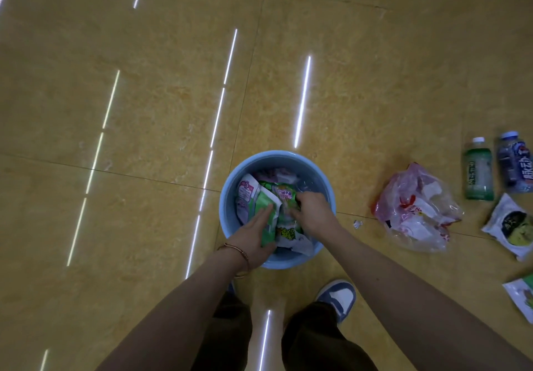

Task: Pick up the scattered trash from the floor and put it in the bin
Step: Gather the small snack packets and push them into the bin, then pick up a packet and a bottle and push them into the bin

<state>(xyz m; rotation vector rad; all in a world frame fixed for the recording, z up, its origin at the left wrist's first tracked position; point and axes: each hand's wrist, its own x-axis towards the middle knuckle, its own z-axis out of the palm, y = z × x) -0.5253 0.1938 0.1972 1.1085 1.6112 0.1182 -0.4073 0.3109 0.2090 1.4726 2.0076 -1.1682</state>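
Fingers of the left hand lie flat on a green wrapper in the bin; right hand clutches neighbouring wrapper.

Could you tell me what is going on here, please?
A person stands over a round light-blue plastic bin, already packed with snack wrappers. Their left hand rests flat on a green snack packet in it, while the right hand curls its fingers down into the wrappers beside it. On the floor to their right lie a crumpled clear-and-red plastic bag, a green bottle, a blue bottle and two white snack packets.
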